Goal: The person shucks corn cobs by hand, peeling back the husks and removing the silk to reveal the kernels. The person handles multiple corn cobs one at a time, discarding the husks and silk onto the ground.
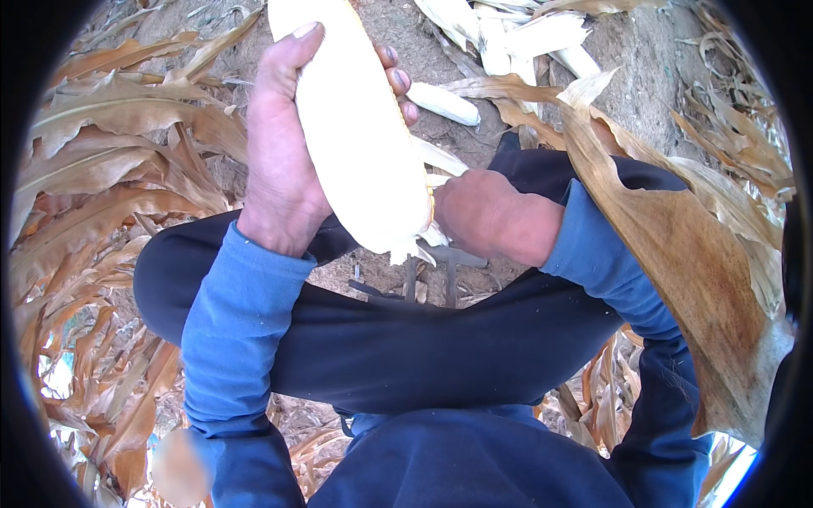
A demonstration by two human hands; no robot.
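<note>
My left hand (288,144) is wrapped around a large pale ear of corn (360,127), thumb on its near left side and fingertips showing past its right edge. The ear looks almost white from glare, with a thin line of yellow kernels along its right side. Its lower end tilts toward my lap, where torn bits of husk hang. Against that lower right end, my right hand (491,216) is closed, with pale husk strips (440,158) coming out beside it. Its fingertips are turned away and hidden.
Pale husks (508,42) and a small whitish ear or husk piece (444,103) lie on the bare soil ahead. Dry brown corn leaves (127,127) crowd the left. One broad dry leaf (677,245) hangs across my right forearm. My crossed legs (406,347) lie below the ear.
</note>
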